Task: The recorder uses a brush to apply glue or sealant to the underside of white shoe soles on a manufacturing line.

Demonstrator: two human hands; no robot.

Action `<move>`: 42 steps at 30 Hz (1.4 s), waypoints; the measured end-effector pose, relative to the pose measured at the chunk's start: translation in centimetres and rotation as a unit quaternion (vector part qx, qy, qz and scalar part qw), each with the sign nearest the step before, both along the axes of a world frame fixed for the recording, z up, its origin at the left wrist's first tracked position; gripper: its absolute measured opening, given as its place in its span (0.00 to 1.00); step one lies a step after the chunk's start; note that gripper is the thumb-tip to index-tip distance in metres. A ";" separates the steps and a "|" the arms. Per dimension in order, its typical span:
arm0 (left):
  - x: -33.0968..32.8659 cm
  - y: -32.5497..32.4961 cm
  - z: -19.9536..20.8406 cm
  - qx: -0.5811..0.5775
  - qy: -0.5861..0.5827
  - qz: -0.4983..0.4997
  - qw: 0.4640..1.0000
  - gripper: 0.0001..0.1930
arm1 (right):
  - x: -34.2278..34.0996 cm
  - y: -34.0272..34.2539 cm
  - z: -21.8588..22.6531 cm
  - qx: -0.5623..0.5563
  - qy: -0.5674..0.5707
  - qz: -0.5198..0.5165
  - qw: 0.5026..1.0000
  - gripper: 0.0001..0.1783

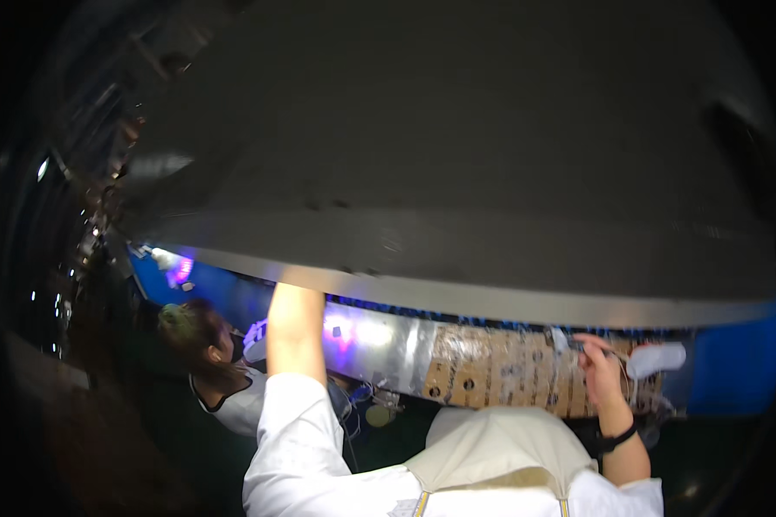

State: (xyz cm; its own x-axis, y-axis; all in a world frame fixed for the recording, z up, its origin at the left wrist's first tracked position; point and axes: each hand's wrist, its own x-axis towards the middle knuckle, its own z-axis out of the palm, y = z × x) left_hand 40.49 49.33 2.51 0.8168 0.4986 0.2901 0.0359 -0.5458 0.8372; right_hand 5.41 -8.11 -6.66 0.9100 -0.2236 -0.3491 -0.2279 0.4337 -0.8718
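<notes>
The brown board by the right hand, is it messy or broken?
The brown board looks patchy, with round holes and pale scuffed patches. The right hand touches its edge beside a white object. Too blurry to tell whether that is damage. The left hand is hidden behind the grey panel.

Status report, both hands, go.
Left hand hidden, arm raised behind the grey panel. Right hand at the brown perforated board, pinching a small tool, thin wires by it. Another person works at left.

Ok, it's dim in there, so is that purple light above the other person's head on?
On: the purple light glows bright amid the dark.
</notes>
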 end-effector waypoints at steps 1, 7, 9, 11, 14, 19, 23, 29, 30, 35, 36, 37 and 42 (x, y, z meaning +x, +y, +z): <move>0.6 0.2 -0.5 0.009 0.014 0.012 1.000 0.16 | -0.3 -0.2 -0.5 -0.016 -0.004 -0.003 1.000 0.15; 2.1 -2.9 -2.0 -0.060 0.015 0.018 0.998 0.15 | 0.0 0.8 1.3 -0.024 -0.020 -0.003 1.000 0.15; 1.7 -3.5 -1.6 -0.137 -0.034 0.011 0.990 0.14 | 0.9 1.2 1.5 -0.029 -0.034 0.022 0.999 0.17; 0.5 -3.7 -0.9 -0.254 -0.128 -0.002 0.959 0.14 | 1.9 1.9 2.3 -0.028 -0.046 0.036 0.998 0.18; -4.2 -6.1 0.0 -0.429 -0.304 -0.042 0.849 0.13 | 2.8 1.9 1.8 -0.037 -0.070 0.045 0.996 0.19; -17.2 -14.1 -1.6 -0.518 -0.184 -0.192 0.813 0.15 | 2.6 1.4 2.1 -0.022 -0.092 0.045 0.995 0.17; -26.1 -21.6 -7.6 -0.617 0.085 -0.206 0.755 0.18 | 2.0 1.6 2.5 0.003 -0.113 0.056 0.992 0.15; -32.9 -27.2 -6.6 -0.796 0.118 -0.369 0.466 0.42 | 1.6 3.4 5.4 0.019 -0.154 0.116 0.981 0.11; -33.0 -27.2 -6.8 -0.779 0.126 -0.399 0.468 0.46 | 1.8 4.1 6.4 -0.004 -0.149 0.139 0.979 0.12; -32.1 -28.7 -5.7 -0.753 0.155 -0.314 0.557 0.54 | 3.7 7.5 8.2 -0.080 -0.182 0.176 0.964 0.12; -32.0 -28.9 -6.1 -0.746 0.156 -0.322 0.562 0.54 | 3.8 8.4 10.0 -0.055 -0.177 0.176 0.967 0.11; -32.1 -29.3 -6.2 -0.745 0.167 -0.329 0.556 0.54 | 4.0 8.8 10.0 -0.049 -0.175 0.169 0.969 0.11; -33.1 -31.5 -3.0 -0.666 0.136 -0.346 0.647 0.42 | 4.3 9.7 10.3 -0.070 -0.117 0.148 0.980 0.12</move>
